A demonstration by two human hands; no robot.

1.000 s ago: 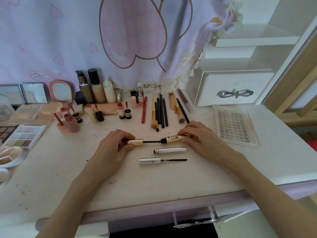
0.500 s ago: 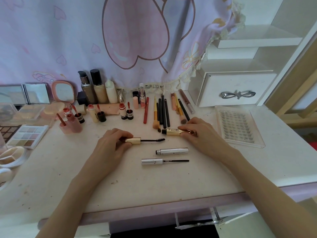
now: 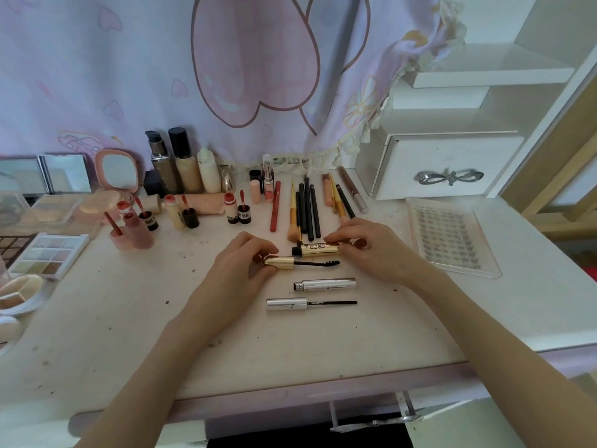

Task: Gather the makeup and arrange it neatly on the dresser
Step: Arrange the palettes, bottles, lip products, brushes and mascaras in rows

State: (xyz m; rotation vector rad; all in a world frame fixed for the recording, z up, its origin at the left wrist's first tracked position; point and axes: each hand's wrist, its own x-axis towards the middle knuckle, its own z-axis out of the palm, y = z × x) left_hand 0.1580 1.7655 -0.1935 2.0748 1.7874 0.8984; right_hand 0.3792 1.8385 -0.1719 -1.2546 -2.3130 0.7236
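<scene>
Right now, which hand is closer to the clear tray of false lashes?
The right hand. It holds the gold mascara tube just left of the lash tray; the left hand, holding the wand, lies farther left.

Gold mascara wand (image 3: pixel 292 262) lies flat on table, brush pointing right, cap end pinched by left hand (image 3: pixel 240 266). Its gold tube (image 3: pixel 318 248) w/ black print lies just behind, black neck to the left, held by right hand (image 3: pixel 371 250). Nearer: silver tube (image 3: pixel 324 284), then silver wand (image 3: pixel 310 303), both flat, parallel, apart, untouched
</scene>
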